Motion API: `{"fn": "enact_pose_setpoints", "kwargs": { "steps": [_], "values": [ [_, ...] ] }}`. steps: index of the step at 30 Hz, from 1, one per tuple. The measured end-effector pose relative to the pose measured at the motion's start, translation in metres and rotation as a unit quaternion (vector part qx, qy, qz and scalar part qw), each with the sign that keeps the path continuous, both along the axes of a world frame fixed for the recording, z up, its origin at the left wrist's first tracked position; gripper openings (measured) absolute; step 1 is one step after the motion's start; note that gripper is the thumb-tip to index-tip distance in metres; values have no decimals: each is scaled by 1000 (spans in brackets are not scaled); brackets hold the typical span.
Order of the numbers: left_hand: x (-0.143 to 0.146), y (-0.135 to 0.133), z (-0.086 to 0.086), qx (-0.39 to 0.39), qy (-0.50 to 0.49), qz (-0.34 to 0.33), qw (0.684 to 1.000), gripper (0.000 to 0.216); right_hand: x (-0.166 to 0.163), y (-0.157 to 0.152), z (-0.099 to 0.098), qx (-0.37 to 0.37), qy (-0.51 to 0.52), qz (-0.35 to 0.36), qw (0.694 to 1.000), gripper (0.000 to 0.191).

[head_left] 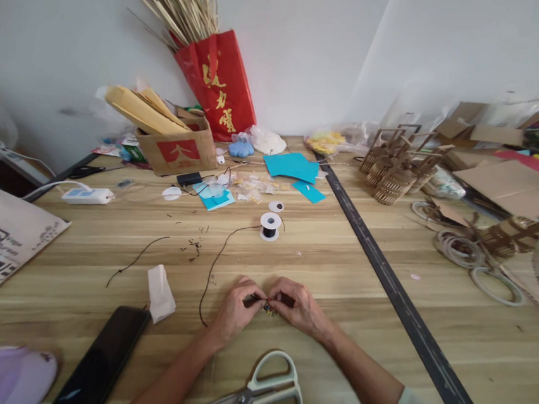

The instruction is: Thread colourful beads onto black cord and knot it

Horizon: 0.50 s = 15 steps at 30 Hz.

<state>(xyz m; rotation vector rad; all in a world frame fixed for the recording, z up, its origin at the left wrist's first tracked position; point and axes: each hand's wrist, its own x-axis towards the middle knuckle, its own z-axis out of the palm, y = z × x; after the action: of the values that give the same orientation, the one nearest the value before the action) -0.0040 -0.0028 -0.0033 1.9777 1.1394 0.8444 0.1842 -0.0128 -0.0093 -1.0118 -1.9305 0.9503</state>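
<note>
My left hand [239,308] and my right hand [301,307] meet at the middle of the table, thumbs and fingertips pinched together. Between them is a small cluster of dark, multicoloured beads [269,308] on a cord, partly hidden by the fingers. A thin black cord [209,271] curves from the white spool [269,226] down towards my left wrist. Scissors [255,394] with pale green handles lie just below my hands, blades pointing left.
A black phone [100,360] and a folded white paper [161,293] lie left. Cord scraps [193,248] are scattered beyond. A cardboard box [179,152], red bag [221,86] and blue sheets [292,166] stand or lie at the back; small woven baskets [394,176] are at right.
</note>
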Motion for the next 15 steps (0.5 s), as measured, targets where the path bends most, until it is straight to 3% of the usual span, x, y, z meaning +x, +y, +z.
{"fn": "enact_pose_setpoints", "kwargs": {
  "steps": [15],
  "values": [
    [0, -1, 1, -8, 7, 4, 1000, 9, 1, 0, 0, -10, -5, -2, 1000, 16]
  ]
}}
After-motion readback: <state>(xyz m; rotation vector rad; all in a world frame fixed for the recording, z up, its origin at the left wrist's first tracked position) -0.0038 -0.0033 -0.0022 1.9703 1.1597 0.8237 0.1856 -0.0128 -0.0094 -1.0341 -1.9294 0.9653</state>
